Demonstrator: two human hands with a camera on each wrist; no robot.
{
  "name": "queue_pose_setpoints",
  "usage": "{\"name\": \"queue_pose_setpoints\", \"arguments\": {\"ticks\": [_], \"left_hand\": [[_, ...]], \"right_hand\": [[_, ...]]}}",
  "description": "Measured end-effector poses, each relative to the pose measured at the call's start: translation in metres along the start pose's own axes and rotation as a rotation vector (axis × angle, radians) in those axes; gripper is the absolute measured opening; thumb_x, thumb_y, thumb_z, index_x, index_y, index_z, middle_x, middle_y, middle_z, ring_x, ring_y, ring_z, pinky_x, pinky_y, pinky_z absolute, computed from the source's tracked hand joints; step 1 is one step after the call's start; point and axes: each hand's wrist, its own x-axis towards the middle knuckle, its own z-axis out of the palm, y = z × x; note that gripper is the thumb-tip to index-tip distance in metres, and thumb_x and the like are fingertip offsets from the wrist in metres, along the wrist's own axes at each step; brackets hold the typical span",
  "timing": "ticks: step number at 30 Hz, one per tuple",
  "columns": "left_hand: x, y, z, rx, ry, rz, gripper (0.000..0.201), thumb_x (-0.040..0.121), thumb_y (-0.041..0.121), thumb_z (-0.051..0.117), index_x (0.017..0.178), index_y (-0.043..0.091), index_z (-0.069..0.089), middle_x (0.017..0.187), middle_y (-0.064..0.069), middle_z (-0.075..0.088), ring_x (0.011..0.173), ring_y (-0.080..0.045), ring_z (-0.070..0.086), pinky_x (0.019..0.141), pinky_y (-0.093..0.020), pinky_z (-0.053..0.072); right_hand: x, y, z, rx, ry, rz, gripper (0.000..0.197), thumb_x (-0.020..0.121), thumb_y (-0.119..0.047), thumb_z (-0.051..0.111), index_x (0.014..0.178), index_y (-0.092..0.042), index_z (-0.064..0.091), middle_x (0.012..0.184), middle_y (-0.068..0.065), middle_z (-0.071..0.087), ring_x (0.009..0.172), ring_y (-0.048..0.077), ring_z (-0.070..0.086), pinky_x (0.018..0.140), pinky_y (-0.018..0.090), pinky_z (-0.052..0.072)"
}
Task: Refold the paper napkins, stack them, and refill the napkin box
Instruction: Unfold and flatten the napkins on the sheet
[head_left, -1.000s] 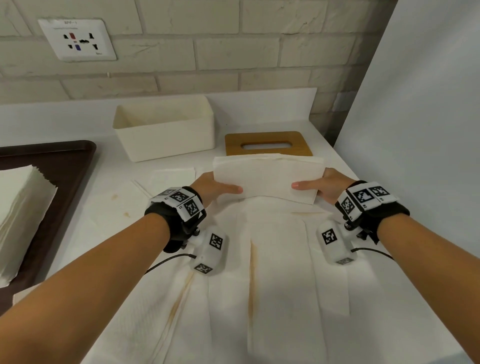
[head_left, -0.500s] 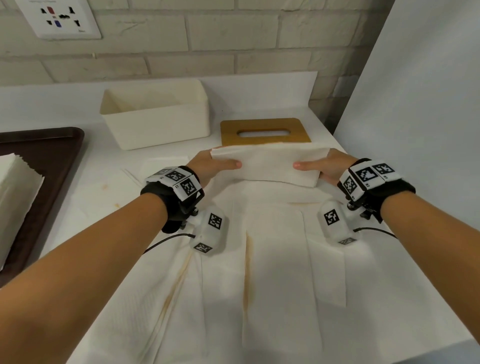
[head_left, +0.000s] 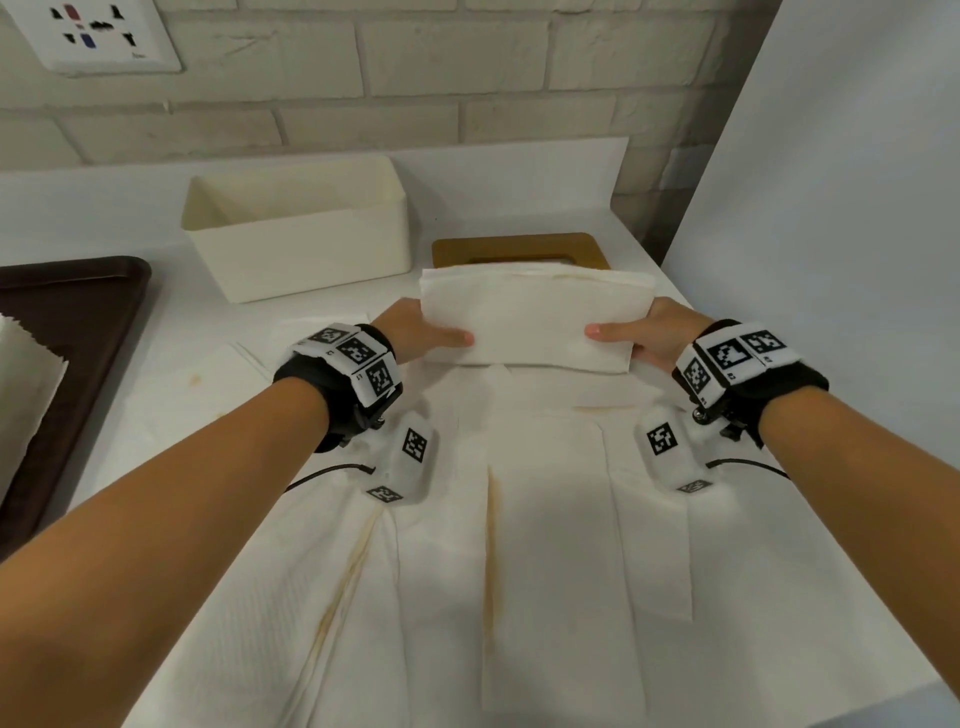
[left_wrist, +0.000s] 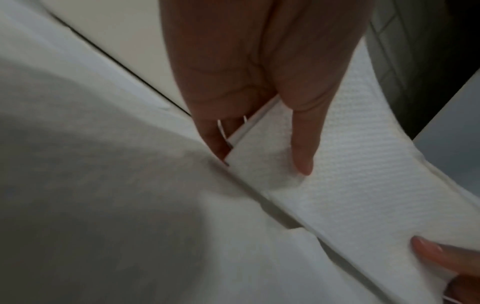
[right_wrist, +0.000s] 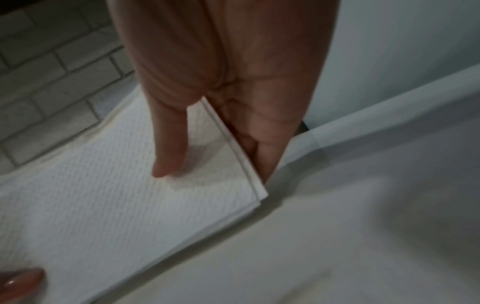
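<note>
A folded white paper napkin (head_left: 530, 317) is held just above the counter between both hands. My left hand (head_left: 415, 338) pinches its left end, thumb on top and fingers underneath (left_wrist: 215, 142). My right hand (head_left: 644, 338) pinches the right end the same way, its thumb (right_wrist: 168, 148) pressing the embossed napkin (right_wrist: 116, 195). The empty cream napkin box (head_left: 296, 228) stands behind and to the left. Its wooden slotted lid (head_left: 519, 249) lies flat behind the napkin, partly hidden by it.
Several unfolded, brown-stained napkins (head_left: 493, 545) cover the counter under my forearms. A dark brown tray (head_left: 78, 322) at the left holds a stack of white napkins (head_left: 26, 379). A white panel (head_left: 831, 208) rises at the right; a brick wall with a socket (head_left: 88, 31) stands behind.
The napkin stays gripped at both ends by both hands. It has tilted so its broad face is up and its far edge now overlaps the wooden lid.
</note>
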Motion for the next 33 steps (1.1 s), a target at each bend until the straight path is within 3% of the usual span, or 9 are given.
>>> {"name": "queue_pose_setpoints", "arguments": {"ticks": [5, 10, 13, 15, 17, 21, 27, 29, 33], "left_hand": [[0.001, 0.003, -0.007, -0.163, -0.033, 0.066, 0.057, 0.065, 0.015, 0.083, 0.118, 0.013, 0.062, 0.119, -0.004, 0.066, 0.114, -0.020, 0.059, 0.107, -0.038, 0.041], [0.000, 0.000, -0.001, -0.176, -0.120, 0.053, 0.044, 0.075, 0.005, 0.074, 0.117, 0.007, 0.062, 0.105, -0.001, 0.067, 0.100, -0.014, 0.062, 0.102, -0.029, 0.043], [0.000, 0.003, -0.002, -0.228, -0.070, 0.074, 0.049, 0.073, 0.008, 0.077, 0.119, 0.007, 0.062, 0.117, -0.005, 0.066, 0.110, -0.019, 0.060, 0.105, -0.033, 0.042], [0.000, 0.005, -0.005, -0.298, -0.077, 0.097, 0.058, 0.065, 0.015, 0.081, 0.120, 0.010, 0.063, 0.118, -0.007, 0.067, 0.112, -0.021, 0.062, 0.105, -0.039, 0.043], [0.003, 0.005, -0.007, -0.334, -0.101, 0.101, 0.054, 0.066, 0.011, 0.080, 0.117, 0.011, 0.064, 0.119, -0.007, 0.067, 0.113, -0.021, 0.061, 0.105, -0.040, 0.042], [0.007, -0.002, -0.004, -0.227, -0.108, 0.027, 0.040, 0.073, 0.006, 0.076, 0.109, 0.014, 0.062, 0.117, -0.005, 0.064, 0.114, -0.022, 0.059, 0.107, -0.039, 0.041], [0.011, 0.000, -0.004, -0.194, -0.097, 0.038, 0.064, 0.063, 0.020, 0.084, 0.121, 0.013, 0.059, 0.122, -0.004, 0.063, 0.115, -0.021, 0.058, 0.106, -0.039, 0.040], [0.014, 0.001, -0.007, -0.269, -0.106, 0.063, 0.074, 0.055, 0.022, 0.086, 0.123, 0.014, 0.060, 0.122, -0.003, 0.065, 0.115, -0.020, 0.059, 0.106, -0.039, 0.041], [0.016, -0.003, -0.006, -0.174, -0.142, 0.016, 0.057, 0.070, 0.010, 0.079, 0.123, 0.010, 0.058, 0.125, -0.006, 0.062, 0.118, -0.022, 0.056, 0.108, -0.040, 0.039]], "right_hand": [[0.001, -0.004, -0.005, 0.074, -0.016, -0.046, 0.047, 0.079, -0.005, 0.067, 0.124, -0.006, 0.054, 0.126, 0.010, 0.059, 0.112, 0.021, 0.057, 0.098, 0.035, 0.045], [0.004, 0.005, -0.006, -0.087, -0.033, 0.015, 0.063, 0.046, -0.031, 0.088, 0.103, -0.016, 0.066, 0.116, 0.009, 0.067, 0.111, 0.025, 0.061, 0.103, 0.042, 0.044], [0.002, -0.004, -0.003, -0.035, -0.007, -0.030, 0.034, 0.066, -0.021, 0.080, 0.097, -0.018, 0.066, 0.120, 0.009, 0.064, 0.114, 0.024, 0.059, 0.105, 0.041, 0.043], [-0.001, -0.011, -0.003, 0.046, 0.008, -0.052, 0.033, 0.075, -0.011, 0.073, 0.107, -0.013, 0.063, 0.121, 0.007, 0.062, 0.114, 0.023, 0.058, 0.102, 0.038, 0.044], [-0.002, -0.013, -0.004, 0.064, -0.014, -0.060, 0.046, 0.073, -0.010, 0.073, 0.117, -0.008, 0.059, 0.122, 0.008, 0.061, 0.112, 0.021, 0.058, 0.102, 0.037, 0.044], [0.003, 0.000, -0.005, -0.168, 0.010, 0.014, 0.076, 0.045, -0.036, 0.087, 0.114, -0.016, 0.061, 0.122, 0.006, 0.063, 0.115, 0.025, 0.057, 0.104, 0.042, 0.042], [0.014, 0.001, -0.010, -0.112, 0.048, -0.023, 0.121, 0.009, -0.056, 0.087, 0.119, -0.011, 0.059, 0.123, 0.010, 0.062, 0.115, 0.027, 0.058, 0.102, 0.044, 0.045], [0.008, -0.006, -0.009, -0.020, 0.044, -0.029, 0.101, 0.022, -0.043, 0.090, 0.115, -0.014, 0.060, 0.124, 0.008, 0.062, 0.116, 0.025, 0.057, 0.103, 0.044, 0.044], [-0.001, -0.005, -0.007, -0.092, 0.028, 0.012, 0.056, 0.061, -0.023, 0.084, 0.112, -0.015, 0.062, 0.121, 0.008, 0.064, 0.114, 0.025, 0.059, 0.103, 0.043, 0.044]]}}
